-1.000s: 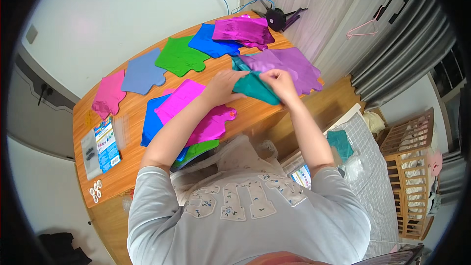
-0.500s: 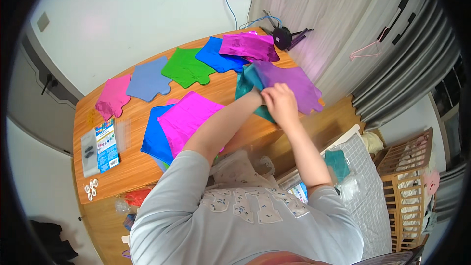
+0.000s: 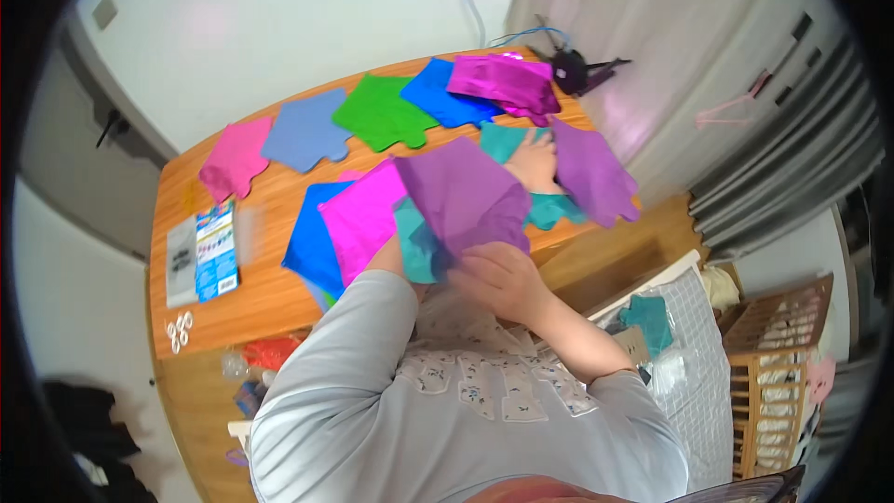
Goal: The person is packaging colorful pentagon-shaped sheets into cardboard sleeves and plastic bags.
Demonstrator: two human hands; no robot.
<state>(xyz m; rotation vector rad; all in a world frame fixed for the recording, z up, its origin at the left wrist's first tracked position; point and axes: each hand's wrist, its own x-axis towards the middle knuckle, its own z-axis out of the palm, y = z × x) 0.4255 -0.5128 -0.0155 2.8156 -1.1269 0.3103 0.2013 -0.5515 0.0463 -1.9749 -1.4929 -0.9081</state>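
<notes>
A thin purple sheet (image 3: 466, 188), with a teal sheet (image 3: 415, 242) at its lower left, is lifted over the table's front edge. My right hand (image 3: 503, 278) is closed on its lower edge, fingers slightly blurred. The lifted sheet hides most of my left forearm. Beyond it, my left hand (image 3: 533, 164) lies with fingers extended on another teal sheet (image 3: 554, 210). Touching that one's right side is a second purple sheet (image 3: 592, 172) with a scalloped edge. A magenta sheet (image 3: 358, 219) and a blue sheet (image 3: 312, 237) overlap left of the lifted one.
Pink (image 3: 235, 156), grey-blue (image 3: 305, 129), green (image 3: 382, 112) and blue sheets line the table's (image 3: 270, 303) back, by a black router (image 3: 573, 70). Packaging (image 3: 217, 251) and white rings (image 3: 179, 331) lie left. A bed (image 3: 689, 401) and wooden crib (image 3: 773, 382) stand right.
My hands, close together over the teal and purple sheets before, are now apart. The right has drawn a purple sheet toward me; the left stays on the teal one. The view has shifted slightly.
</notes>
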